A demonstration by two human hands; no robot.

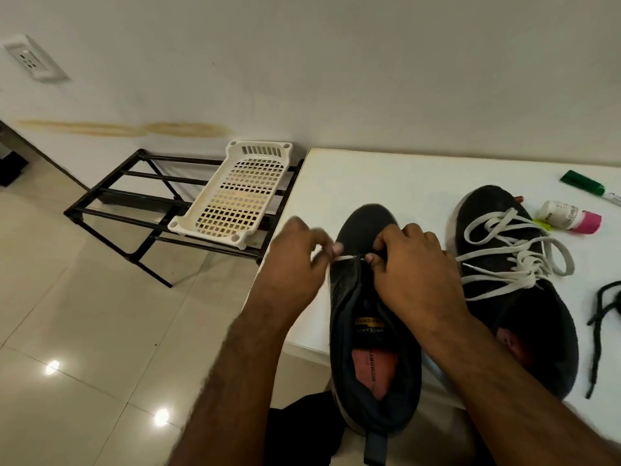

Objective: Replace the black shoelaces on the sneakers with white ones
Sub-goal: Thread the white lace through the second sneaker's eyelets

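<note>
Reading "MEMORY" in part on the red insole, the near sneaker (373,331) is lying at the white table's (386,176) left edge. Left hand (295,260) and right hand (413,267) are pinching a white shoelace (349,258) taut across its lowest eyelets, fingers curled tightly. Beside it, the second sneaker (524,287) is carrying white lacing, and a black shoelace (598,331) is lying further right.

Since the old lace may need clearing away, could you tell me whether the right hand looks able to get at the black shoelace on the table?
Probably yes. The black shoelace lies uncovered beyond the relaced sneaker, but the right hand is busy pinching the white lace.
</note>
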